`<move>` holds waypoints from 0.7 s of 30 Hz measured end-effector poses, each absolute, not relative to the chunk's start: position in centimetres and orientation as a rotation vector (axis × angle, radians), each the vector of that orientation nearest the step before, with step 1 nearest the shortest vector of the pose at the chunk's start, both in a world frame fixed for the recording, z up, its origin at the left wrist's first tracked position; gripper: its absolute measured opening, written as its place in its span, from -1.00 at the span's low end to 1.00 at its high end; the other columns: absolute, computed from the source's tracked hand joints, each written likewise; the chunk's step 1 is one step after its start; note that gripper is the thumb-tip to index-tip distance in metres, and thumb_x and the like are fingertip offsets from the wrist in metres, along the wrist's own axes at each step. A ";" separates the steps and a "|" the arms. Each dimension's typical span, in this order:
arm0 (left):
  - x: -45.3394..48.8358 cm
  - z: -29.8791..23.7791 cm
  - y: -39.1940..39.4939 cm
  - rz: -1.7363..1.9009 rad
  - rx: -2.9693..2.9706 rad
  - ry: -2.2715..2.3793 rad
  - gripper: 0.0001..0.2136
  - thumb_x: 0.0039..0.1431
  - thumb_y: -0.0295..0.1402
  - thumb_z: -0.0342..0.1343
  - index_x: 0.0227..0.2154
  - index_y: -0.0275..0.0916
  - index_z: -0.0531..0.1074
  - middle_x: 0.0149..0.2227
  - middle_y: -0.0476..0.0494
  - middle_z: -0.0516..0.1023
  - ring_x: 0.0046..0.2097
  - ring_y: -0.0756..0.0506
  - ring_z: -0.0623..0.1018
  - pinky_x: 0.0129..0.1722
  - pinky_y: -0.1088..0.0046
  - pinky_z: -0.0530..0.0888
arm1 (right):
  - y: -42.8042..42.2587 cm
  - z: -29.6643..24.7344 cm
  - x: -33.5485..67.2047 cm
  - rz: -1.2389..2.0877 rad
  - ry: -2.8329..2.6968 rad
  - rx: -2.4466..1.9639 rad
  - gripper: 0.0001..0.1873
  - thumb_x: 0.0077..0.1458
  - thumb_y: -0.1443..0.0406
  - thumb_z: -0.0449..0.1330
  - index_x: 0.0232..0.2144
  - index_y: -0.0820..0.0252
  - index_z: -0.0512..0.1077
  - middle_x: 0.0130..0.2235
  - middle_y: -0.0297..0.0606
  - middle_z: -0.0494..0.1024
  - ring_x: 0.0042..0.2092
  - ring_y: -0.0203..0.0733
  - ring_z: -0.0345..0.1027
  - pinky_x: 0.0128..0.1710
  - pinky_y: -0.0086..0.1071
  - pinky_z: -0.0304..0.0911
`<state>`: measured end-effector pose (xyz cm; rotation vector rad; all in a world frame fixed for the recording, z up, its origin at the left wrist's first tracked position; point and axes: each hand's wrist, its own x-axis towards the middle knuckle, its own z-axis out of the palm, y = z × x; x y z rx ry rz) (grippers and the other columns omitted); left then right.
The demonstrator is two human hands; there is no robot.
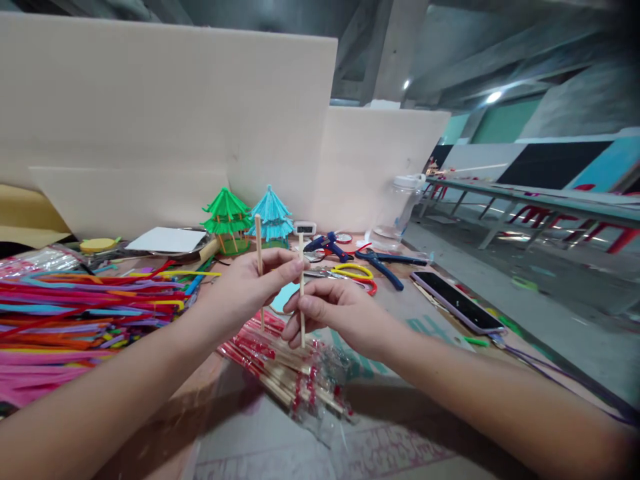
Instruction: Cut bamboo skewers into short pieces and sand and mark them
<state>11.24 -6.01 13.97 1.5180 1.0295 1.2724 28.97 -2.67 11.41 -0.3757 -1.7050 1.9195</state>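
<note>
My left hand (250,285) pinches a thin wooden stick (259,243) that stands upright. Beside it my right hand (334,312) is closed round a second upright wooden stick (301,263). The two sticks stand side by side, a hand's width apart. Under both hands lies a clear packet of more wooden sticks (285,373) with red print.
A heap of coloured pipe cleaners (75,310) fills the left. Behind the hands stand a green pagoda model (226,217) and a blue pagoda model (271,215). A blue glue gun (327,245), scissors (385,263), a phone (457,301) and a clear jar (400,207) lie right.
</note>
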 end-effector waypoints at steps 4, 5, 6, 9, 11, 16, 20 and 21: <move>11.0 14.4 -6.2 1.320 1.659 1.036 -0.77 0.13 -0.16 0.28 -0.36 -0.23 0.51 -0.52 0.07 0.44 -0.50 0.08 0.38 -0.49 0.59 0.31 | -2.3 11.3 28.8 1.722 -1.776 -0.452 -0.71 0.07 0.12 0.38 -0.44 0.24 0.53 -0.45 -0.31 0.60 -0.37 -0.30 0.49 -0.23 -0.38 0.37; 11.0 14.5 -6.4 1.324 1.682 1.028 -0.78 0.15 -0.17 0.27 -0.34 -0.23 0.50 -0.49 0.05 0.47 -0.47 0.06 0.42 -0.46 0.58 0.34 | -2.1 11.3 28.7 1.678 -1.788 -0.464 -0.71 0.06 0.12 0.39 -0.44 0.24 0.54 -0.44 -0.32 0.59 -0.36 -0.30 0.47 -0.23 -0.38 0.36; 11.1 14.6 -6.6 1.329 1.694 1.014 -0.78 0.15 -0.17 0.26 -0.33 -0.23 0.49 -0.48 0.04 0.49 -0.45 0.05 0.44 -0.45 0.57 0.36 | -2.0 11.2 28.7 1.643 -1.795 -0.474 -0.72 0.04 0.12 0.40 -0.44 0.24 0.55 -0.44 -0.32 0.59 -0.36 -0.31 0.46 -0.22 -0.38 0.35; 11.5 14.7 -7.1 1.340 1.698 0.959 -0.75 0.17 -0.13 0.25 -0.32 -0.22 0.44 -0.51 0.05 0.48 -0.50 0.04 0.44 -0.51 0.56 0.35 | -2.0 11.0 28.6 1.598 -1.778 -0.494 -0.69 -0.02 0.10 0.44 -0.43 0.24 0.55 -0.43 -0.34 0.57 -0.35 -0.30 0.44 -0.22 -0.36 0.34; 11.6 14.6 -7.2 1.326 1.699 0.925 -0.71 0.18 -0.08 0.23 -0.32 -0.22 0.42 -0.53 0.06 0.45 -0.53 0.05 0.42 -0.54 0.56 0.33 | -2.1 10.9 28.6 1.610 -1.774 -0.484 -0.65 -0.05 0.06 0.44 -0.43 0.23 0.54 -0.42 -0.35 0.56 -0.35 -0.28 0.45 -0.22 -0.35 0.35; 11.5 14.2 -7.0 1.293 1.686 0.901 -0.66 0.19 -0.01 0.21 -0.30 -0.23 0.40 -0.56 0.07 0.40 -0.53 0.05 0.38 -0.52 0.56 0.34 | -2.4 10.7 28.5 1.573 -1.822 -0.457 -0.66 0.03 0.04 0.39 -0.37 0.21 0.55 -0.38 -0.33 0.56 -0.32 -0.27 0.46 -0.19 -0.35 0.35; 11.6 14.3 -7.1 1.309 1.592 0.891 -0.63 0.14 0.01 0.25 -0.31 -0.22 0.40 -0.53 0.04 0.42 -0.50 0.04 0.39 -0.49 0.55 0.35 | -2.4 10.9 28.7 1.526 -1.829 -0.517 -0.76 0.08 0.13 0.36 -0.31 0.18 0.54 -0.37 -0.33 0.56 -0.33 -0.25 0.48 -0.19 -0.33 0.36; 11.7 14.3 -7.2 1.328 1.533 0.873 -0.62 0.12 0.02 0.27 -0.31 -0.21 0.39 -0.53 0.06 0.40 -0.51 0.04 0.37 -0.49 0.55 0.36 | -2.4 10.9 28.7 1.507 -1.852 -0.539 -0.78 0.09 0.15 0.35 -0.28 0.17 0.54 -0.38 -0.34 0.56 -0.34 -0.24 0.49 -0.20 -0.32 0.36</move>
